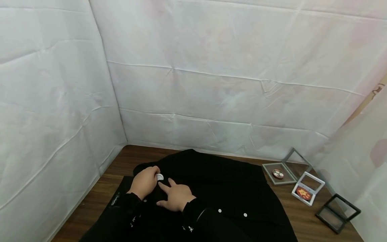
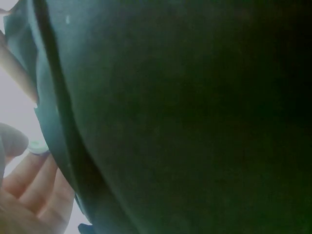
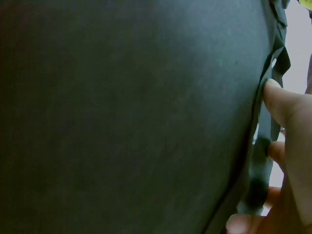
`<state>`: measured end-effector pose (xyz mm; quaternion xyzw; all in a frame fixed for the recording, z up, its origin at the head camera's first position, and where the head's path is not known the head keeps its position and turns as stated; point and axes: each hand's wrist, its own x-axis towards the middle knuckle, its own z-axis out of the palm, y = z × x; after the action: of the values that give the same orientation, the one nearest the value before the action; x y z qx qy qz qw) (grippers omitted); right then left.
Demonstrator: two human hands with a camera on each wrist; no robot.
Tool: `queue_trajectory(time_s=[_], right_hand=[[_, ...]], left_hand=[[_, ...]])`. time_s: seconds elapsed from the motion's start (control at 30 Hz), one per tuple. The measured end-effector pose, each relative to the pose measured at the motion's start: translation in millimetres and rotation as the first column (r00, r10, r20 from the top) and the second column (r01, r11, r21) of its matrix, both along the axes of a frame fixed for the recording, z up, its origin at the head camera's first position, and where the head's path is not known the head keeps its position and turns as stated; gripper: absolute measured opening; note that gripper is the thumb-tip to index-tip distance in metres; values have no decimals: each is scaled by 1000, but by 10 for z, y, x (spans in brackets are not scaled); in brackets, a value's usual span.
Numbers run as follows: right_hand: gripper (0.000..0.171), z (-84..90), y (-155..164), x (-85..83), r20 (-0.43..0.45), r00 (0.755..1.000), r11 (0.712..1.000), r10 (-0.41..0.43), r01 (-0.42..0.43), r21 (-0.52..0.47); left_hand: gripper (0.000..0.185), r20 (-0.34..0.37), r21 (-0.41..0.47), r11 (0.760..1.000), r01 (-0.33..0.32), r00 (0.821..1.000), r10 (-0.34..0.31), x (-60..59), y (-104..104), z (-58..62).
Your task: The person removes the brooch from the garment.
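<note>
1. My left hand point(image 1: 144, 182) pinches a small white disc point(image 1: 160, 176) between thumb and fingers, the grip narrow; part of its round outline is hidden behind my fingertips.
2. The disc is smooth-looking, with a curved rim. Its visible rounded edge points right, toward my right hand; being round, it shows no long axis.
3. It sits at the left part of a black garment point(image 1: 239, 188), matte soft cloth lying in loose folds.
4. The garment's long axis runs left to right across the table point(image 1: 118, 168), whose surface is brown, streaked wood grain. A row of small round white buttons point(image 1: 219, 210) follows that line, slanting slightly nearer me at the right.
5. My right hand point(image 1: 177, 196) is spread wide over the cloth, its index finger pointing left, just beside the disc.
6. Dark sleeves block most of both wrist views.
7. Beyond the garment's right end stand three hinged, square-framed cases, lids raised: grey point(image 1: 281, 173), white point(image 1: 308, 188) and black point(image 1: 337, 213).
</note>
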<state>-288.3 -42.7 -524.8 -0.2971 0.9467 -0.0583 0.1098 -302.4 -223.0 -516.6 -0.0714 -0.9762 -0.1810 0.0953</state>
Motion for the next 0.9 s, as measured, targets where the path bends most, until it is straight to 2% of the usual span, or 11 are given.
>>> queue_trajectory(time_s=[0.1, 0.2, 0.33, 0.4, 0.57, 0.73, 0.83, 0.9], right_hand=[[75, 35, -24, 21, -3, 1000, 999, -20, 20, 25], [75, 44, -44, 31, -1, 1000, 998, -30, 30, 46], [73, 48, -47, 48, -5, 999, 997, -37, 37, 67], [73, 47, -48, 51, -5, 999, 996, -40, 40, 76], [72, 36, -50, 47, -13, 999, 996, -35, 35, 81], [73, 28, -53, 45, -17, 1000, 995, -27, 28, 91], [73, 19, -70, 34, -26, 999, 996, -22, 24, 88], [73, 15, -91, 24, -36, 999, 996, -16, 19, 88]], left_hand=[[12, -23, -40, 999, -14, 1000, 13, -9, 20, -7], [19, -7, -83, 997, -5, 1000, 5, -9, 12, -17], [38, 57, -194, 980, 49, 998, -39, 24, -43, -42], [48, 100, -214, 974, 78, 993, -58, 52, -88, -46], [66, 227, -144, 984, 107, 971, -73, 88, -235, -52], [84, 357, -55, 988, 143, 927, -114, 117, -331, -16], [91, 397, -22, 988, 156, 908, -134, 149, -335, 33], [92, 399, -9, 987, 162, 905, -145, 165, -337, 47]])
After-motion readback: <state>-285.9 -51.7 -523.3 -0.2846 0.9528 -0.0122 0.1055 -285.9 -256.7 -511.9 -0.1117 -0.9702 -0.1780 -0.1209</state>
